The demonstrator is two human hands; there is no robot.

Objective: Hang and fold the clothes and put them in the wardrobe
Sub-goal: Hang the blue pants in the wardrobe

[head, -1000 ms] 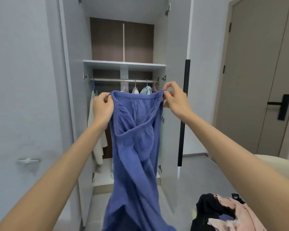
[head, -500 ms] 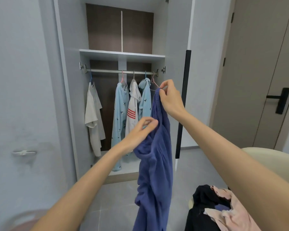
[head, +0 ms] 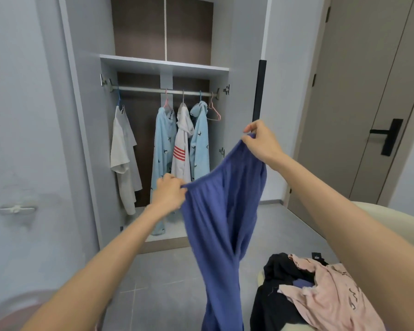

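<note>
The right hand (head: 261, 143), high, and left hand (head: 169, 192), lower, pinched the slanting waistband of the crinkled blue cotton trousers (head: 225, 216) — legs hanging straight down — the empty pink hanger (head: 214, 113) beyond, nearest the right.

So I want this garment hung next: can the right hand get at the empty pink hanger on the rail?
Probably, path-wise: the wardrobe is open and nothing hangs before the empty pink hanger. But the right hand pinches the waistband of the blue garment, so it must let go first.
</note>
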